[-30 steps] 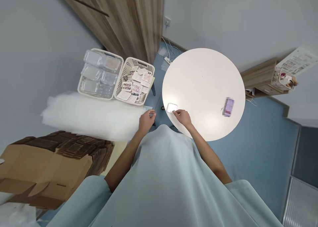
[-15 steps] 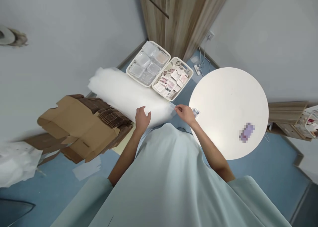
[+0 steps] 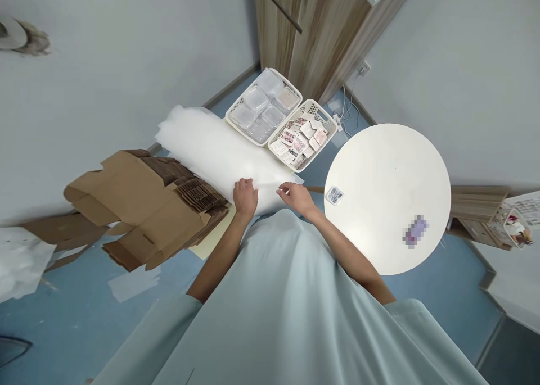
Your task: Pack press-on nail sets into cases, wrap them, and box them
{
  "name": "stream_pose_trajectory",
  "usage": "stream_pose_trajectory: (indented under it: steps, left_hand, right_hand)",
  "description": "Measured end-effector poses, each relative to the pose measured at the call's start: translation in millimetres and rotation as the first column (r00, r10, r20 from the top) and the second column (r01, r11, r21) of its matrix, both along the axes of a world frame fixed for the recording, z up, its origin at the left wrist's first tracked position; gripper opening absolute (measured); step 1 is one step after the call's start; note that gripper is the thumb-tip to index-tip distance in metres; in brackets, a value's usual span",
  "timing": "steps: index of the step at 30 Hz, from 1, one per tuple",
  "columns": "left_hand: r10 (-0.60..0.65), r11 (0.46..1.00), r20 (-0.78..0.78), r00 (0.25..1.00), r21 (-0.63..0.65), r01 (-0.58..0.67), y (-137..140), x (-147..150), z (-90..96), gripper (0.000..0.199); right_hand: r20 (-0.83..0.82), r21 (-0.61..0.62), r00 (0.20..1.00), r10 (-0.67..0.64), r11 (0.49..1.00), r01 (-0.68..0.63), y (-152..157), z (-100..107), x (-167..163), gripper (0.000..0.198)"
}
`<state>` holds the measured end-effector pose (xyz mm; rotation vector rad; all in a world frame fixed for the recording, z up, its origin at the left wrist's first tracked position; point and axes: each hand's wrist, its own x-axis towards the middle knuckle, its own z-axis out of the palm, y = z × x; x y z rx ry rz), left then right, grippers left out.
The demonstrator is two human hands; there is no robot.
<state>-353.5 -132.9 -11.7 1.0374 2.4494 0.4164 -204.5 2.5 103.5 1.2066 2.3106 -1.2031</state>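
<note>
A thick pile of soft white foam sheets [image 3: 206, 146] lies in front of me, slanting from upper left to lower right. My left hand [image 3: 245, 198] rests on its near side, fingers bent and drawn together on the foam. Close to the pile's right end, my right hand [image 3: 295, 197] has thumb and fingertips pinched at the white sheet. A faint edge runs between both hands; the exact grip is partly lost in the white surface. Beyond the pile stand a basket of clear plastic boxes [image 3: 256, 99] and a basket of small printed cards or packs [image 3: 300, 143].
Flattened brown cardboard boxes [image 3: 139, 199] are stacked at left. A round white table [image 3: 388, 177] on the right bears a small printed square pack [image 3: 334, 195] and a blurred purple item [image 3: 415, 231]. Behind the baskets are a wooden cabinet [image 3: 312, 36] and cables [image 3: 346, 111].
My right hand has moved left, from the pile's right edge toward my left hand. The left hand's fingers have drawn closer together. The view has shifted slightly.
</note>
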Motion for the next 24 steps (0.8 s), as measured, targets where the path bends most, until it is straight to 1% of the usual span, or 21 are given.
stream_pose_trajectory:
  steps: [7,12,16,20,22,24]
  left_hand:
    - [-0.021,0.999,0.029,0.999,0.029,0.020,-5,3,-1.0,0.030]
    - [0.001,0.998,0.068,0.998,0.068,-0.006,-9,4,3.8,0.030]
    - [0.009,0.996,0.060,0.998,0.091,-0.015,-13,5,9.5,0.031]
    - [0.013,0.997,0.059,0.998,0.078,-0.018,-14,6,16.2,0.032]
    - [0.013,0.996,0.074,0.997,0.083,-0.019,-14,8,22.5,0.032]
    - [0.014,0.992,0.095,0.995,0.122,-0.026,-15,10,33.4,0.031]
  right_hand:
    - [0.023,-0.005,0.999,0.025,1.000,-0.025,-4,1,1,0.021]
    - [0.011,0.004,1.000,0.014,1.000,-0.014,-4,-3,0,0.023]
    - [0.003,0.026,1.000,0.016,1.000,-0.016,-5,-10,-3,0.025]
    - [0.004,0.037,0.999,0.039,0.999,-0.039,-7,-12,-8,0.025]
    - [0.001,0.044,0.998,0.061,0.997,-0.061,-9,-10,-11,0.026]
    - [-0.005,0.054,0.996,0.086,0.995,-0.086,-10,-7,-14,0.027]
